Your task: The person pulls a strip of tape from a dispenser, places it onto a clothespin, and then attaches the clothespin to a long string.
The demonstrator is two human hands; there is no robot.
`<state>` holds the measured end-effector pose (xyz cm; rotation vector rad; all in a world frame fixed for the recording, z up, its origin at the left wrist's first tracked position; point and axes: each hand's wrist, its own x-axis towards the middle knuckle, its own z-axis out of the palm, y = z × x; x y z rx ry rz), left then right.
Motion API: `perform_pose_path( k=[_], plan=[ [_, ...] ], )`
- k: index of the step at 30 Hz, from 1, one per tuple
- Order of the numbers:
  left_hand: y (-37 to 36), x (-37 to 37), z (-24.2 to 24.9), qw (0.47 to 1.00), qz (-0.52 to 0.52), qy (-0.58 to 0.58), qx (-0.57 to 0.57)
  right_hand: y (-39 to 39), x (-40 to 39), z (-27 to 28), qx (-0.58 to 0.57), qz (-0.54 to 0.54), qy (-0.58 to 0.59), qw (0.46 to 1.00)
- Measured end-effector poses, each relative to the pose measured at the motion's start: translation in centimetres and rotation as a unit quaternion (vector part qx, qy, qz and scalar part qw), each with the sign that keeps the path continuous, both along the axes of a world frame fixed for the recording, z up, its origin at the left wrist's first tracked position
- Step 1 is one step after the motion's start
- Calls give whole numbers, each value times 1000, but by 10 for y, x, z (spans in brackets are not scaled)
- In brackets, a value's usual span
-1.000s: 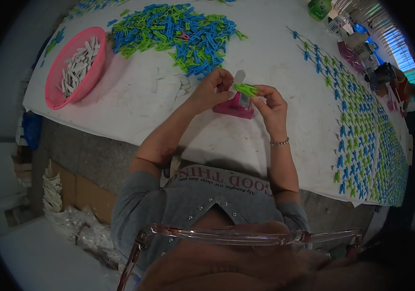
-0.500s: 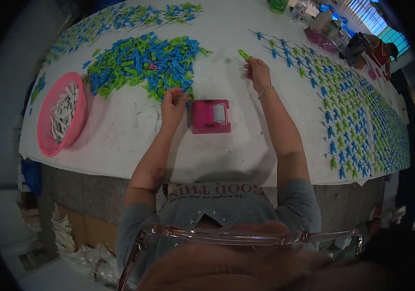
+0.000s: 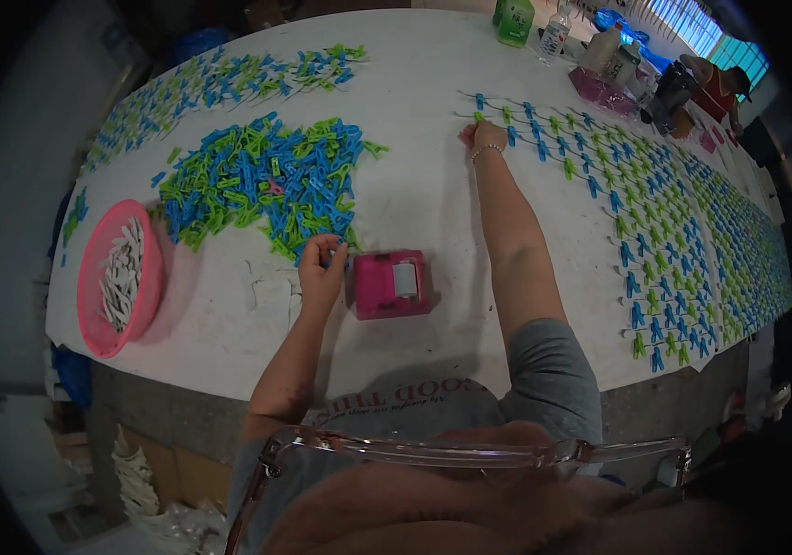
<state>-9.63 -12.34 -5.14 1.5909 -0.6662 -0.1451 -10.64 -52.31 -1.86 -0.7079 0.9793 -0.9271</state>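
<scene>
My left hand (image 3: 322,262) is beside the lower edge of a heap of blue and green clips (image 3: 248,180). Its thumb and fingers are pinched near a blue clip, and what lies between them is too small to make out. Just right of it sits a pink tape dispenser (image 3: 379,287) with a pale roll. My right hand (image 3: 486,136), with a bracelet at the wrist, reaches to the top left end of the rows of clips (image 3: 627,176). Its fingers are closed at a green clip (image 3: 479,117) attached to a thin pale strip.
A pink basket (image 3: 91,296) of white pieces stands at the left of the white table (image 3: 414,139). More clips on strips (image 3: 220,83) lie at the back left. Bottles (image 3: 555,35) stand at the back right, where another person (image 3: 719,92) bends over.
My right hand has carried the green clip forward to the upper end of the rows. My left hand stays by the heap. The view has tilted, so the table sits lower.
</scene>
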Motion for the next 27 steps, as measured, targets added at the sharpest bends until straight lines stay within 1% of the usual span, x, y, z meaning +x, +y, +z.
perform_pose_path(
  k=[2,7,11,15,18,20,21,23,24,26,27],
  plan=[
    [-1,-1,-1,999,15,15,-29,-5,2,-1,13,-37,7,999],
    [0,-1,1,1000,13,15,-15,-14,4,-7,22,-42,-2,999],
    [0,1,-4,1000,15,5,-16,-6,1,6,42,-50,4,998],
    [-1,-1,2,1000,13,10,-21,-17,6,-3,65,-36,0,997],
    [0,-1,1,1000,23,-1,-18,-5,-2,2,51,-11,12,999],
    [2,0,1,1000,17,-16,14,12,-8,4,17,18,26,999],
    [2,1,1,1000,18,-16,13,20,-12,2,16,20,26,999],
    [1,1,-2,1000,19,-21,-1,41,-22,-6,-44,85,3,995],
    [0,1,-4,1000,21,-20,-2,54,-31,-6,-45,86,4,995],
    [-2,2,-7,996,49,-64,-25,87,-52,0,-105,153,40,982],
    [-2,2,-3,996,57,-61,-23,101,-64,2,-103,161,41,981]
  ],
)
